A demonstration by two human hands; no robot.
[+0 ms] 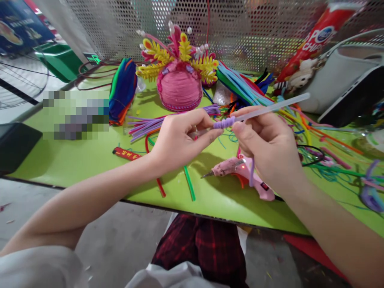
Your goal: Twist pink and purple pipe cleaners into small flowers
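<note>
My left hand pinches one end of a pale glue stick that has a purple pipe cleaner coil wound around it. Fingers of my right hand close on the stick just right of the coil, and a loose purple tail hangs down below that hand. Both hands hover above the green table. Under them lies a pink hot glue gun, its nozzle pointing left.
A pink woven hat with yellow and pink pipe cleaner flowers stands behind. Bundles of coloured pipe cleaners and purple ones lie around. A red chips can, a grey case and a perforated screen sit at the back.
</note>
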